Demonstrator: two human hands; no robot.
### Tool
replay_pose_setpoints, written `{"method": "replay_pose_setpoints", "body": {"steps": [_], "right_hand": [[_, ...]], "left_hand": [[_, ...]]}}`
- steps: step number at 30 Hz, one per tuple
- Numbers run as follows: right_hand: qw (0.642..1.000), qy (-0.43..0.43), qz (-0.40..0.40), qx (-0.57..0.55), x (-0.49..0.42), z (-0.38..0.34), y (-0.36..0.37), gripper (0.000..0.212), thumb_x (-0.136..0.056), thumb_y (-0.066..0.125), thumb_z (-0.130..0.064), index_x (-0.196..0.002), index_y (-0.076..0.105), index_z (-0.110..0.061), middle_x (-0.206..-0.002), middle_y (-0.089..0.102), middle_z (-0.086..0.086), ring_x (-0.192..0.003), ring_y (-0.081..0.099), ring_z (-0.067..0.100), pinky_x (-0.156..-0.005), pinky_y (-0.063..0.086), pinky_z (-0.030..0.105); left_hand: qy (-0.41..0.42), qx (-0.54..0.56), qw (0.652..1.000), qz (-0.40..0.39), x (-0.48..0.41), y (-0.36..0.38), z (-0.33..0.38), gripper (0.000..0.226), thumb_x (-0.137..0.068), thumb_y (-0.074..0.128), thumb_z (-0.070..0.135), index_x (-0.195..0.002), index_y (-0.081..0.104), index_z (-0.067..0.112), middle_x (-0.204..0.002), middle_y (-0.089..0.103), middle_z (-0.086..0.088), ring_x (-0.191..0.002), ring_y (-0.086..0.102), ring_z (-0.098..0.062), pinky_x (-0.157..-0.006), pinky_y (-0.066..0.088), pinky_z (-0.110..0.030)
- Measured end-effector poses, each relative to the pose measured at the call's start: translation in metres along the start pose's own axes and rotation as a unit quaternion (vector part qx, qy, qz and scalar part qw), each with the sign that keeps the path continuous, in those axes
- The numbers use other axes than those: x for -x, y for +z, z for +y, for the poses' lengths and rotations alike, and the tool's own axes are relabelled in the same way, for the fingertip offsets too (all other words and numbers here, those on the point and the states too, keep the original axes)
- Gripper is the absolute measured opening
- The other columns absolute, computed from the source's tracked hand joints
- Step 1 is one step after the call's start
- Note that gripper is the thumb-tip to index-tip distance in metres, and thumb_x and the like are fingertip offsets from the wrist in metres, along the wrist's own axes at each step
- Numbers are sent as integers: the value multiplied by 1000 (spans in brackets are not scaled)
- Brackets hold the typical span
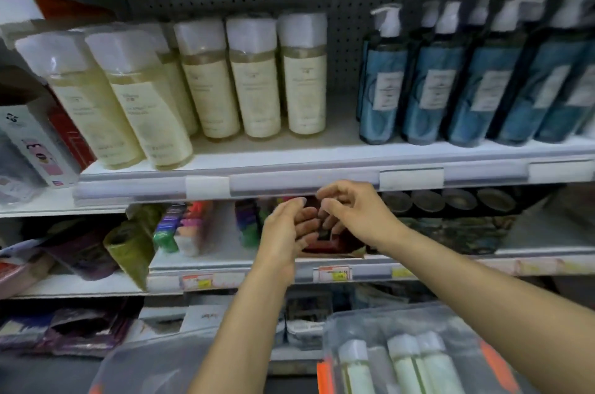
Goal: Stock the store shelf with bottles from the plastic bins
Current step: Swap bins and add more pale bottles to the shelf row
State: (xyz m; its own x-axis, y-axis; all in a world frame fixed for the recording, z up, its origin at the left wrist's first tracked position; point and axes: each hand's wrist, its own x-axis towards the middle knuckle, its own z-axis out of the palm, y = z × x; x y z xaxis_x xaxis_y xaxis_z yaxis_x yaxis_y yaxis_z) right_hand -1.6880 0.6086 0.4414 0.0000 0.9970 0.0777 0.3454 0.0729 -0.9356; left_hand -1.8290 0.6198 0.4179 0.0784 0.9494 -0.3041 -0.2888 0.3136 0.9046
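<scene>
Pegboard-backed store shelf [289, 152] carrying cream bottles [254, 78] beside blue pump bottles [383, 88]. Left hand [286, 232] and right hand [354, 213] meet below its front edge, fingers curled near a dark item [335, 244]; whether either grips it cannot be told. Clear right bin [483, 323] holds white-capped bottles [428, 364]; left bin [154, 364] contents unclear. Risk: closely packed front bottles may topple if nudged while another is inserted.

The left hand [286, 229] and right hand [351, 213] are hiding most of a dark red item [325, 245]; whether either is gripping it is unclear. The bottom edge is cutting off the clear bin [354, 323] and its pale bottles [405, 358]. Blur is smearing the cream bottles [257, 88], making their labels and the price tags [333, 273] unreadable.
</scene>
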Motion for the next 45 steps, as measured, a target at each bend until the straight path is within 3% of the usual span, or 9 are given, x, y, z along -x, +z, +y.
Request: {"method": "replay_pose_setpoints", "body": {"steps": [3, 10, 17, 24, 28, 30, 34, 40, 45], "right_hand": [[998, 59, -12, -3, 22, 39, -24, 15, -96, 57, -3, -98, 65, -15, -75, 69, 10, -55, 64, 11, -54, 53, 25], [979, 198, -35, -23, 71, 144, -54, 16, -98, 51, 1, -101, 65, -7, -79, 66, 14, -60, 62, 18, -55, 52, 25], [938, 336, -34, -73, 98, 243, -35, 14, -99, 53, -5, -96, 66, -8, -84, 68, 13, -73, 65, 24, -62, 56, 30], [865, 483, -27, -137, 123, 331, 4, 17, -97, 58, -9, -81, 63, -10, -74, 62, 12, -67, 59, 24, -63, 52, 33], [813, 552, -6, -183, 131, 366, 24, 14, -100, 56, -17, -92, 60, -6, -74, 58, 10, -65, 58, 22, -71, 56, 38], [800, 571, -11, -185, 132, 379, 33, 19, -102, 52, -21, -91, 58, -8, -76, 58, 9, -66, 58, 24, -71, 56, 41], [775, 605, -14, -182, 133, 404, 53, 30, -104, 47, -33, -81, 53, -15, -78, 55, 4, -77, 56, 28, -86, 54, 50], [766, 628, -15, -140, 137, 457, 86, 67, -95, 34, -67, -132, 56, -15, -130, 59, 10, -107, 62, 29, -94, 54, 45], [750, 637, 0, -178, 137, 464, 100, 66, -97, 33, -66, -132, 59, -16, -129, 62, 10, -113, 61, 27, -102, 49, 45]], "left_hand": [[-48, -2, 999, -14, 3, 25, -39, 18, -99, 56, 22, -109, 66, 11, -91, 69, -7, -79, 65, -21, -72, 54, -32], [-172, 9, 985, 34, 11, 49, -155, 16, -99, 56, 23, -107, 65, 12, -84, 68, -2, -76, 63, -18, -67, 52, -30], [-293, 8, 951, 97, 0, 29, -255, 14, -101, 54, 22, -98, 63, 12, -99, 67, -8, -92, 63, -23, -72, 53, -34], [-380, -31, 913, 144, -28, -8, -362, 43, -100, 52, 36, -132, 58, 8, -99, 58, -4, -107, 57, -26, -89, 43, -37], [-409, -53, 898, 152, -40, -22, -402, 37, -97, 53, 48, -109, 62, 14, -102, 64, -12, -88, 58, -25, -78, 50, -35], [-411, -74, 892, 173, -50, -30, -426, 54, -90, 57, 60, -113, 61, 11, -102, 66, -13, -85, 61, -27, -72, 52, -34], [-431, -94, 877, 188, -62, -43, -463, 72, -87, 44, 75, -118, 61, 12, -118, 64, -13, -110, 61, -32, -103, 47, -48], [-442, -143, 867, 183, -77, -86, -567, 117, -46, 36, 102, -125, 65, 21, -113, 73, -12, -105, 68, -37, -101, 46, -58], [-419, -178, 872, 179, -78, -82, -565, 101, -56, 37, 90, -128, 60, 23, -117, 70, -11, -107, 67, -37, -100, 46, -59]]}}
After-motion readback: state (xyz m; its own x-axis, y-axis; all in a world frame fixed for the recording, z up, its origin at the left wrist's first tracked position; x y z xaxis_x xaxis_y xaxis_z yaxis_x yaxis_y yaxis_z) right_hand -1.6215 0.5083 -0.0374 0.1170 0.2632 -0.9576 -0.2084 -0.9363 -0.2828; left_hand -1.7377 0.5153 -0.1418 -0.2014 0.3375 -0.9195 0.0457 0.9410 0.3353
